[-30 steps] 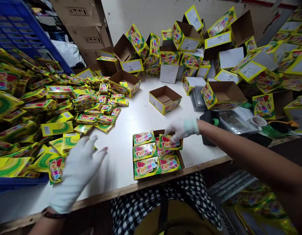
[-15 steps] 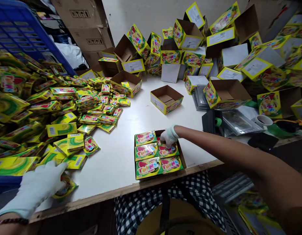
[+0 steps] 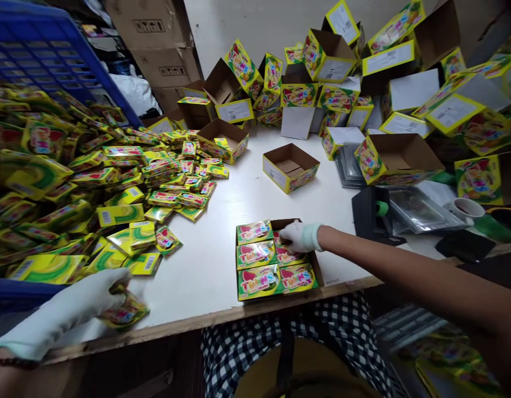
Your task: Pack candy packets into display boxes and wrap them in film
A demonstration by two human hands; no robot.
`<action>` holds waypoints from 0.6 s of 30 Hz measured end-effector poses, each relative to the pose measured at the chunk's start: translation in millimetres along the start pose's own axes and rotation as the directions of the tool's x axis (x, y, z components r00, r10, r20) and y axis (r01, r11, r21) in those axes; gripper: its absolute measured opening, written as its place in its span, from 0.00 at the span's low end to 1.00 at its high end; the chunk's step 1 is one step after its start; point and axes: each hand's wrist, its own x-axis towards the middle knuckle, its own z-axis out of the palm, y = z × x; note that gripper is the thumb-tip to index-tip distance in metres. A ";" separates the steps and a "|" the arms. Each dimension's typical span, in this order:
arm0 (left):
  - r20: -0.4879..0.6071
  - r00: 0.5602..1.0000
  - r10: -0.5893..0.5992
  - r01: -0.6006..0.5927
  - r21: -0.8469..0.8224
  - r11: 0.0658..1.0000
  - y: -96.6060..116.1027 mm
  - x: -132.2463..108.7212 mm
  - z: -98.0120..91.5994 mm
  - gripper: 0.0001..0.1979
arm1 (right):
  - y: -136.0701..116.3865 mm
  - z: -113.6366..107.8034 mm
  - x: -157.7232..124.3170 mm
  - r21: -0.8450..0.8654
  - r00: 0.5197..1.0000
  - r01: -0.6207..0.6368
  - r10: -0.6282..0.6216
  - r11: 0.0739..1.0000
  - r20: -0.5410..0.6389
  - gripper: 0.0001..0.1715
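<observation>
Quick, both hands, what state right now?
Left hand: closed on a small pack, somewhat blurred.
Right hand: fingers down in the open box; whether they grip anything cannot be told.

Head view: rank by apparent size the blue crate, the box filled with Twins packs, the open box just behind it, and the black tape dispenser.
1. Blue crate, though partly covered
2. Box filled with Twins packs
3. Open box and black tape dispenser: too alike to rank
</observation>
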 end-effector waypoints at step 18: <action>-0.415 0.901 0.126 -0.433 -0.876 0.212 281.2 -40.3 -5.3 0.14 | -20.8 -67.6 -54.9 0.443 0.593 0.531 0.056 0.722 -0.803 0.37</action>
